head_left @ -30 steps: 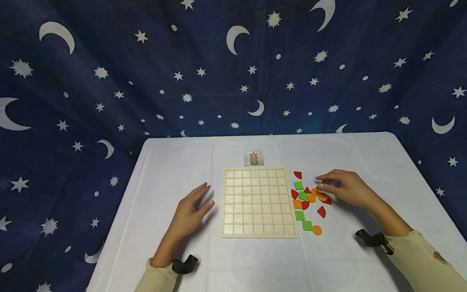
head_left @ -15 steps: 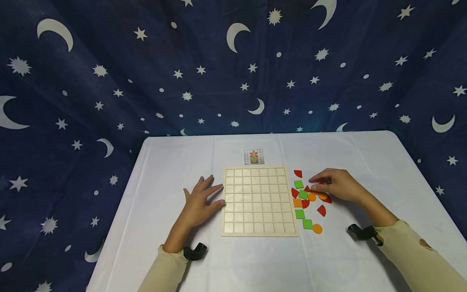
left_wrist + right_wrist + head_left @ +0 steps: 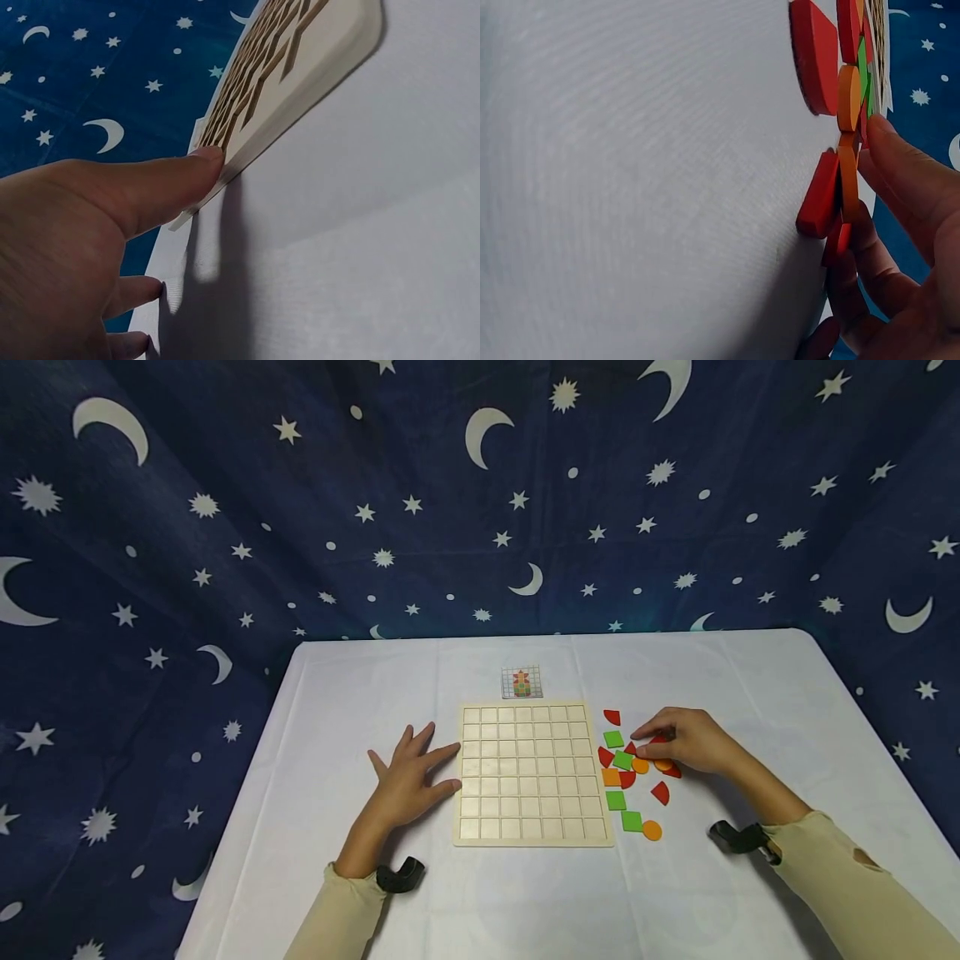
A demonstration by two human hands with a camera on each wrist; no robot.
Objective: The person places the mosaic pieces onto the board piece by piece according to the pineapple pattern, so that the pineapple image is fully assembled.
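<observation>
A cream gridded board [image 3: 534,774] lies flat on the white table. My left hand [image 3: 405,787] is at its left side, fingers spread, with thumb and index tips at the rim. In the left wrist view the thumb [image 3: 172,184] meets the board's edge. My right hand [image 3: 692,742] is low over the loose pieces, thumb and index tips slightly apart beside a small red triangle [image 3: 631,748]. The thumb covers part of the orange discs [image 3: 640,766]. In the right wrist view, red and orange pieces [image 3: 849,184] lie beside the fingers; nothing shows held between them.
Behind the board lies a small pattern card [image 3: 521,682]. Green squares [image 3: 632,821], an orange square [image 3: 611,777] and red quarter circles [image 3: 660,793] are scattered right of the board. A dark star-and-moon cloth [image 3: 450,527] hangs behind the table.
My left hand has moved right to the board's edge and spread its fingers. My right hand has shifted slightly left over the pieces, its thumb covering an orange disc.
</observation>
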